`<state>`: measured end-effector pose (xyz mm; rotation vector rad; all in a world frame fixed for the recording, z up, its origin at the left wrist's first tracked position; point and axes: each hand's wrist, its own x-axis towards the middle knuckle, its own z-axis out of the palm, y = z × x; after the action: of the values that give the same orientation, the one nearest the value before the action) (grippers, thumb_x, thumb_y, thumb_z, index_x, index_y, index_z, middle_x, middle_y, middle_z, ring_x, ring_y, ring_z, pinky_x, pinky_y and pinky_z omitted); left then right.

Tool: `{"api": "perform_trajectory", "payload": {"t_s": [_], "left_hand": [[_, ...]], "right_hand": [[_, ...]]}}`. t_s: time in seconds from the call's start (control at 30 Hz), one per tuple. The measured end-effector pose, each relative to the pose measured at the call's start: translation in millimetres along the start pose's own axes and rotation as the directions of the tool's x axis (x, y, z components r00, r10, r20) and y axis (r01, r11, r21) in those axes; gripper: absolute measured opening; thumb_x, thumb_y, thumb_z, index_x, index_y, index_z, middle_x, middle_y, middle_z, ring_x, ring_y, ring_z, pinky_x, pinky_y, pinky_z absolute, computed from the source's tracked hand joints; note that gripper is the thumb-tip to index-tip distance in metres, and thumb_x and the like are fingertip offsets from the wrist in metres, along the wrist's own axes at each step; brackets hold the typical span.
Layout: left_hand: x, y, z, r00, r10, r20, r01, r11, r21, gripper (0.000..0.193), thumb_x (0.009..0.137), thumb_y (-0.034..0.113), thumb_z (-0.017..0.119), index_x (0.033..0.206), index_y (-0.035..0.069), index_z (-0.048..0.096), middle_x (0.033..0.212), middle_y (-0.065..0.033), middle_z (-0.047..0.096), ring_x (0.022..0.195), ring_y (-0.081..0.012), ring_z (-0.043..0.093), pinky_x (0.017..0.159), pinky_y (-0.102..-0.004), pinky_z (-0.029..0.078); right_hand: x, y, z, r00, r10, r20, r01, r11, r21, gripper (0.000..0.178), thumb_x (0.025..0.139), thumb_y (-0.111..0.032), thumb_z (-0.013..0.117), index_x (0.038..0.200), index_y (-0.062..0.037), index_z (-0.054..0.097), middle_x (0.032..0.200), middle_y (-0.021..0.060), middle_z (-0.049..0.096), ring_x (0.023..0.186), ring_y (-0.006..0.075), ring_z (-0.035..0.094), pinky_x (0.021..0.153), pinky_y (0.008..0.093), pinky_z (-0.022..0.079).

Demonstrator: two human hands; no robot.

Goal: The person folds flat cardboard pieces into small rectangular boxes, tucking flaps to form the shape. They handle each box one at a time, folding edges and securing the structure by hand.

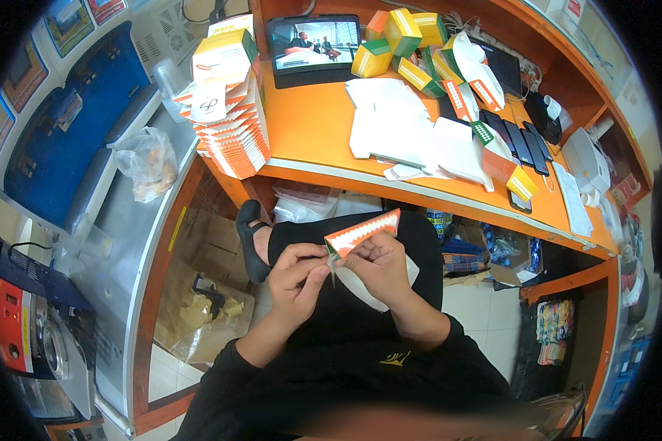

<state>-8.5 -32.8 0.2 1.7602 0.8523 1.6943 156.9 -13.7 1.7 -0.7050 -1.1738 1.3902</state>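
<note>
You had both hands up over your lap, w/ the carton held btwn them, in front of the surface & apart from it. It was orange & white w/ a toothed pattern, green at its L end, tilted so the R end sat higher.

Your L hand was pinching the carton's L end, thumb & index tips together near the green corner. Your R hand had the lower edge gripped btwn thumb & fingers, close beside the L. A white panel stuck out below the R hand; couldn't tell if it was part of the same pc.

On the surface, far L, stood a tall stack of flattened cartons, mostly orange/white. Next to it, a tablet showed a video. R of that lay a heap of yellow-green boxes, w/ white card pcs spread in front & a few dark phones farther R. A clear plastic bag sat on the L-side counter, near some clear cups.
</note>
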Motion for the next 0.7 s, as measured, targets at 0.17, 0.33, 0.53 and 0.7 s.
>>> {"api": "perform_trajectory", "payload": {"t_s": [0.17, 0.33, 0.53, 0.7], "left_hand": [[-9.7, -6.1, 7.7, 0.926, -0.376, -0.013, 0.331, 0.830, -0.450, 0.038, 0.089, 0.007, 0.071, 0.122, -0.006, 0.058, 0.116, -0.0113, 0.064, 0.106, -0.0152, 0.060, 0.087, -0.0293, 0.049], [-2.8, -13.2, -8.7, 0.957, -0.190, -0.221, 0.162, 0.977, -0.140, 0.020, 0.091, 0.001, 0.067, 0.110, -0.003, 0.062, 0.099, -0.0075, 0.068, 0.089, -0.0106, 0.063, 0.080, -0.0236, 0.050], [-6.4, -9.1, -11.3, 0.984, -0.178, -0.017, 0.173, 0.971, -0.164, 0.013, 0.092, 0.007, 0.066, 0.102, -0.001, 0.063, 0.092, -0.0039, 0.066, 0.081, -0.0075, 0.059, 0.074, -0.0207, 0.045], [-15.8, -9.1, -12.6, 0.986, -0.166, 0.014, 0.166, 0.986, 0.012, 0.022, 0.092, 0.017, 0.069, 0.102, -0.002, 0.066, 0.081, -0.0055, 0.066, 0.070, -0.0071, 0.058, 0.060, -0.0222, 0.042]], "right_hand": [[1.4, 1.3, 0.6, 0.966, -0.068, 0.251, 0.128, 0.965, -0.231, 0.018, 0.090, -0.013, 0.071, 0.101, 0.0004, 0.068, 0.099, 0.0098, 0.069, 0.085, 0.0156, 0.066, 0.077, 0.0303, 0.052], [-5.7, -21.1, 7.3, 0.927, -0.303, 0.223, 0.376, 0.770, -0.516, 0.022, 0.093, -0.018, 0.066, 0.100, 0.0021, 0.069, 0.096, 0.0124, 0.070, 0.088, 0.0224, 0.067, 0.079, 0.0316, 0.051], [13.0, -27.8, -6.6, 0.890, -0.394, 0.228, 0.450, 0.679, -0.580, 0.031, 0.092, -0.028, 0.066, 0.103, 0.0002, 0.067, 0.097, 0.0143, 0.068, 0.083, 0.0236, 0.067, 0.074, 0.0337, 0.052], [4.9, -2.8, -9.4, 0.835, -0.397, 0.381, 0.549, 0.657, -0.517, 0.035, 0.094, -0.031, 0.064, 0.080, 0.0004, 0.067, 0.071, 0.0095, 0.065, 0.053, 0.0203, 0.062, 0.053, 0.0302, 0.049]]}}
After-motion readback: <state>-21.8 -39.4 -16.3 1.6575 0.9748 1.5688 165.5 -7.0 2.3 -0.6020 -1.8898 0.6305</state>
